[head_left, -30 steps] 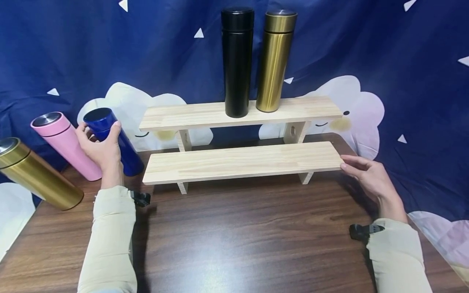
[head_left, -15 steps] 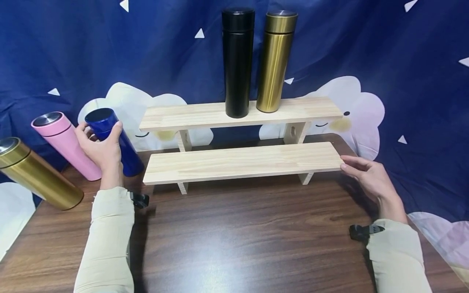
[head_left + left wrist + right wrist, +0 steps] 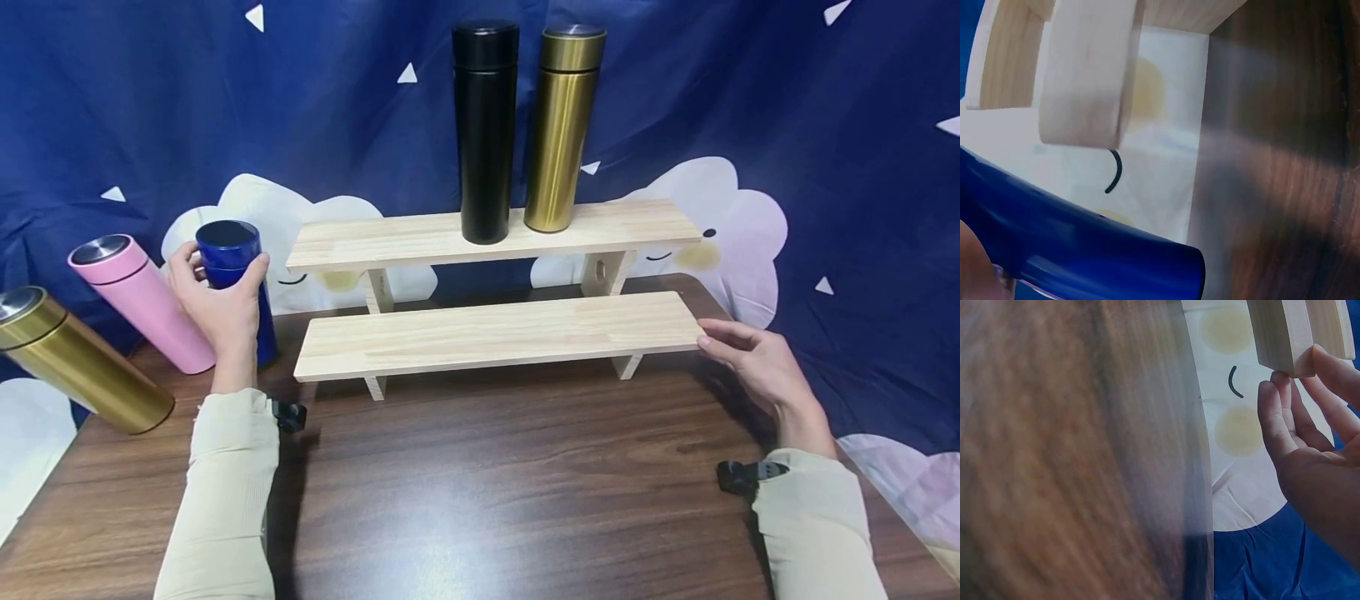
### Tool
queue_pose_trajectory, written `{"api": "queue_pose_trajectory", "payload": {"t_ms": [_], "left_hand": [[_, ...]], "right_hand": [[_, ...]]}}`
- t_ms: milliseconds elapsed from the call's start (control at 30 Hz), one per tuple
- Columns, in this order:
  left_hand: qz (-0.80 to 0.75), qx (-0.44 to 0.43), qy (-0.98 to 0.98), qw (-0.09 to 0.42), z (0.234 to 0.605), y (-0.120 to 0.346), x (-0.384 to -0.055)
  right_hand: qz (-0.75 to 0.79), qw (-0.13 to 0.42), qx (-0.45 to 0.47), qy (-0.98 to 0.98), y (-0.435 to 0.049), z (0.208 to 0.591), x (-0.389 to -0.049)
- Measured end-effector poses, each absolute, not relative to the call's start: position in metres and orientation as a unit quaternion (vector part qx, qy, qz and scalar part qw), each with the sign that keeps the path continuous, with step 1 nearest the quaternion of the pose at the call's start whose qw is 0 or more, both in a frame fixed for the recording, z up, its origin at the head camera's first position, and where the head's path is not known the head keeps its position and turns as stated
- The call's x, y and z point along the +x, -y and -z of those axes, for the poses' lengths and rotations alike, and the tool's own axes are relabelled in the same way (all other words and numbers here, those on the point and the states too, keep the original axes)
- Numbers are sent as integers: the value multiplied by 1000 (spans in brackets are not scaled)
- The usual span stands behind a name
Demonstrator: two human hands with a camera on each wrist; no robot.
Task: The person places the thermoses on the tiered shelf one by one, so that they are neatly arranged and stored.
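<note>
My left hand (image 3: 219,304) grips a shiny blue thermos (image 3: 228,242) near its lid, fingers behind it and thumb on the near side. In the left wrist view the thermos (image 3: 1097,244) runs across the lower left, its base close over the table. At the other side, my right hand (image 3: 757,367) holds the right end of the lower board of a two-step pale wooden shelf (image 3: 495,333). The right wrist view has the thumb and fingertips of that hand (image 3: 1316,437) at the board's end (image 3: 1291,337).
On the upper board stand a black thermos (image 3: 486,142) and a gold thermos (image 3: 562,133). A pink thermos (image 3: 150,308) and another gold thermos (image 3: 90,362) stand left of my left hand on the brown table (image 3: 480,492). A blue curtain (image 3: 315,100) hangs behind.
The blue thermos has shifted right with my left hand, away from the pink one, and looks more upright. My right hand stays at the board's end.
</note>
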State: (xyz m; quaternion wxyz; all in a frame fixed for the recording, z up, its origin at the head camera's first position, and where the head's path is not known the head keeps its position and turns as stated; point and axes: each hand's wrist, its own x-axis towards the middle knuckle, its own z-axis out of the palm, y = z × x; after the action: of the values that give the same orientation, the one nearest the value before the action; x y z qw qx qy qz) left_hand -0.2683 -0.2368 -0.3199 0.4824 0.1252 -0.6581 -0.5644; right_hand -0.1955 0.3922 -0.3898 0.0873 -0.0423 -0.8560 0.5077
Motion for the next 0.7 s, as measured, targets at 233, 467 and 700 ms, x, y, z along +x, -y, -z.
{"api": "queue_pose_trajectory", "payload": {"t_ms": [233, 467, 700], "left_hand": [[509, 127, 708, 473, 323, 239, -274], [477, 120, 737, 463, 315, 226, -269], [463, 95, 741, 476, 308, 219, -269]], "right_hand": [[-515, 92, -36, 851, -392, 389, -194], [-526, 89, -35, 845, -392, 390, -195], [-525, 89, -37, 845, -392, 389, -195]]}}
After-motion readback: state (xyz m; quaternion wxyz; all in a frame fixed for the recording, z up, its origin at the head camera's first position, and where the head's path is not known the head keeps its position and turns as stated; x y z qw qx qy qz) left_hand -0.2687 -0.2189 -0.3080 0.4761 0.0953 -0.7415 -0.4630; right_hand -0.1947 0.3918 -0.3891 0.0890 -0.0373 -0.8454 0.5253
